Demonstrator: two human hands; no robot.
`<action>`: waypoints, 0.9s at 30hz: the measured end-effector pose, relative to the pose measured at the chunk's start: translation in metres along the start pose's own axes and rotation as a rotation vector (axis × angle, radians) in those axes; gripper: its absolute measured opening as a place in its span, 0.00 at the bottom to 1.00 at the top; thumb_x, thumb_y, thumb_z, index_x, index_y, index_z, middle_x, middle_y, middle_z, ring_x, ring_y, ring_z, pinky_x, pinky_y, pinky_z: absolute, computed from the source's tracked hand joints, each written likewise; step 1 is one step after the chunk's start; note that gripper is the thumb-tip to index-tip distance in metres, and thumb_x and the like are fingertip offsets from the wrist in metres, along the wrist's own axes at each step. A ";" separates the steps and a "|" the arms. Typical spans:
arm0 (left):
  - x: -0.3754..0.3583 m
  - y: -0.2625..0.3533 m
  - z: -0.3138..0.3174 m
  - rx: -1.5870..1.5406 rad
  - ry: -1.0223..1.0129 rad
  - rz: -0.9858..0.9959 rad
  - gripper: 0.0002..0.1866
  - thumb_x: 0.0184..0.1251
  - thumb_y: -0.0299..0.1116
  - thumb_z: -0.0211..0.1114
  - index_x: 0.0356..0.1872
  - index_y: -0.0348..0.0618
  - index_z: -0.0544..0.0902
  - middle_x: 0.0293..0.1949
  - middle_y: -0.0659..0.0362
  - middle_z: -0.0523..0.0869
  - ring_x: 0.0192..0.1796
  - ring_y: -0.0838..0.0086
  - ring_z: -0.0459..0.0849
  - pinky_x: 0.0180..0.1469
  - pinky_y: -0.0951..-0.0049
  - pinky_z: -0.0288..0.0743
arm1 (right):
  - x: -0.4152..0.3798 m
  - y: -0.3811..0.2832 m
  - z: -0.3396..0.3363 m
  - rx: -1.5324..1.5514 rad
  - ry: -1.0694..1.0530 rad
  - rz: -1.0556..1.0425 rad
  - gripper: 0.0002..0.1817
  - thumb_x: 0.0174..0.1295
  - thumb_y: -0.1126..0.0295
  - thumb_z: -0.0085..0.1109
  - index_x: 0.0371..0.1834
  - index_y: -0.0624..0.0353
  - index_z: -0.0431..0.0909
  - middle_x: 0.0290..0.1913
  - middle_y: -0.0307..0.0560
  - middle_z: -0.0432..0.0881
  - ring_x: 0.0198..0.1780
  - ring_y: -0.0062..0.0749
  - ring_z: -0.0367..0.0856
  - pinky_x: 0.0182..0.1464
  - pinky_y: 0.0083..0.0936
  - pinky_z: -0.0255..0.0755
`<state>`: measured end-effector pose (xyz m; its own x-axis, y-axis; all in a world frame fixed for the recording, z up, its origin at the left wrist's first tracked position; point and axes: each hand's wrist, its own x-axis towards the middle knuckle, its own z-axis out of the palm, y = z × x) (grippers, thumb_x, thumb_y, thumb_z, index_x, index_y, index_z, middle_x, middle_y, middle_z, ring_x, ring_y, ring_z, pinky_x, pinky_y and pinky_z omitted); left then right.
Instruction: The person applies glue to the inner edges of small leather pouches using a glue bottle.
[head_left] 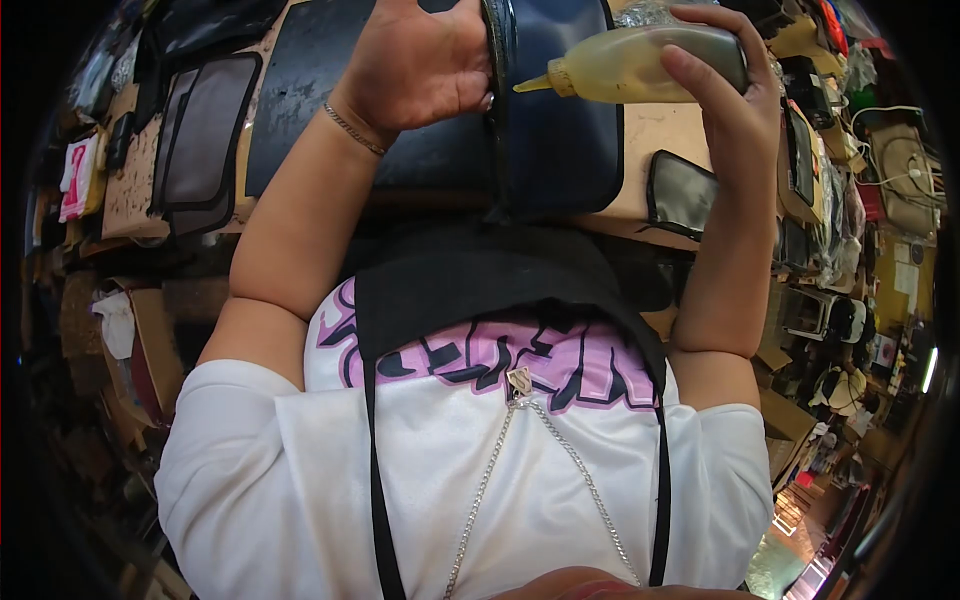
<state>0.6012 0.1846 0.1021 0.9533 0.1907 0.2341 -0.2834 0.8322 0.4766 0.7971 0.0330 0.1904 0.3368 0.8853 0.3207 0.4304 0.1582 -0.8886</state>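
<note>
My left hand (pixel 415 60), a thin bracelet at its wrist, grips the left edge of a dark blue leather piece (pixel 555 130) and holds it upright over the workbench. My right hand (pixel 730 100) is closed around a squeeze bottle (pixel 630 65) of yellowish liquid. The bottle lies sideways, and its yellow nozzle points left, almost touching the upper edge of the leather piece. Whether liquid is coming out cannot be made out.
The tan workbench (pixel 640 140) carries a large black sheet (pixel 300 90), dark framed panels (pixel 205 140) at the left and a small black piece (pixel 680 190) at the right. Bags, boxes and cables crowd both sides. My white shirt and black apron fill the lower frame.
</note>
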 end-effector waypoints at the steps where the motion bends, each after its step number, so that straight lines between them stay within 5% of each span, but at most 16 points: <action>1: 0.002 -0.001 -0.008 -0.024 -0.066 0.000 0.65 0.51 0.90 0.30 0.81 0.47 0.49 0.75 0.46 0.66 0.73 0.52 0.70 0.69 0.52 0.70 | 0.004 0.002 0.001 -0.064 0.008 -0.007 0.22 0.51 0.67 0.76 0.47 0.59 0.79 0.40 0.41 0.81 0.43 0.22 0.80 0.49 0.20 0.72; 8: 0.004 0.002 -0.016 -0.051 -0.151 0.013 0.64 0.54 0.89 0.31 0.81 0.47 0.50 0.74 0.47 0.68 0.71 0.54 0.73 0.65 0.55 0.74 | 0.008 0.014 -0.001 0.020 -0.064 0.030 0.22 0.50 0.66 0.78 0.46 0.58 0.80 0.40 0.40 0.83 0.42 0.22 0.81 0.47 0.21 0.72; 11: 0.002 0.003 0.008 0.036 0.127 0.039 0.63 0.55 0.88 0.31 0.80 0.46 0.52 0.73 0.48 0.70 0.69 0.55 0.76 0.61 0.57 0.78 | 0.009 0.029 -0.005 0.027 -0.104 0.012 0.22 0.50 0.66 0.78 0.46 0.58 0.80 0.39 0.39 0.83 0.41 0.21 0.81 0.46 0.19 0.71; 17: 0.002 0.009 -0.007 -0.066 -0.029 0.019 0.62 0.56 0.87 0.31 0.79 0.44 0.55 0.70 0.46 0.73 0.65 0.54 0.79 0.57 0.56 0.81 | -0.001 0.028 -0.007 0.039 -0.118 0.053 0.21 0.50 0.66 0.78 0.46 0.58 0.81 0.37 0.39 0.84 0.39 0.20 0.81 0.44 0.18 0.71; 26: 0.001 0.013 0.005 0.034 0.143 0.086 0.63 0.57 0.87 0.32 0.78 0.38 0.55 0.72 0.41 0.69 0.69 0.49 0.74 0.67 0.49 0.73 | -0.019 0.027 -0.010 0.037 -0.160 -0.036 0.22 0.50 0.66 0.80 0.46 0.59 0.81 0.41 0.39 0.82 0.44 0.22 0.80 0.48 0.19 0.70; 27: 0.003 0.013 -0.013 0.053 -0.061 0.111 0.63 0.58 0.86 0.33 0.78 0.37 0.55 0.73 0.40 0.66 0.72 0.47 0.71 0.70 0.48 0.69 | -0.020 0.025 -0.010 0.011 -0.185 -0.083 0.21 0.50 0.67 0.80 0.46 0.59 0.81 0.41 0.39 0.82 0.45 0.22 0.79 0.49 0.20 0.70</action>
<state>0.6015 0.2027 0.0985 0.9080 0.2469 0.3384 -0.3938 0.7786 0.4886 0.8095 0.0147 0.1655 0.1404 0.9340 0.3284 0.4405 0.2381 -0.8656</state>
